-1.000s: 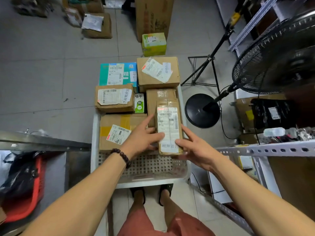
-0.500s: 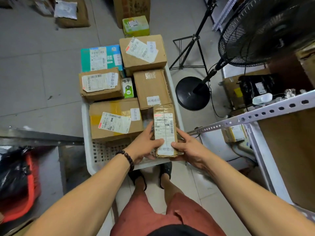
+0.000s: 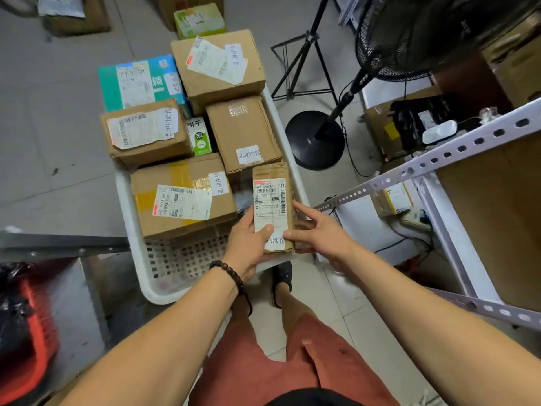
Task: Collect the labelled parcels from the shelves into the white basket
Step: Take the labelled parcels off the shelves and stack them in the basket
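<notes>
My left hand point(image 3: 248, 244) grips the narrow parcel point(image 3: 270, 200) by its lower left edge, thumb laid across the label and fingers curled beneath. My right hand point(image 3: 322, 235) steadies the opposite edge: thumb on the lower face, fingers nearly straight along the side, not wrapped round it. The parcel sits label up at centre frame, over the near right corner of the white basket point(image 3: 128, 230), its far end touching the medium brown box point(image 3: 243, 133) and its left side just beside the large taped box point(image 3: 181, 197). Change noted: a second ago it was held farther in, overlapping the medium box. It has since been drawn back toward me, into the gap between the large box and the basket's right wall. I judge this to be the seating step, nearly complete. Whether the parcel already bears on the mesh floor cannot be told, as my hands hide its near end. Six other labelled parcels already fill the far part of the basket, so free room is limited to the near strip. The perforated shelf rail point(image 3: 439, 155) runs at right of frame, with further boxes below it.
</notes>
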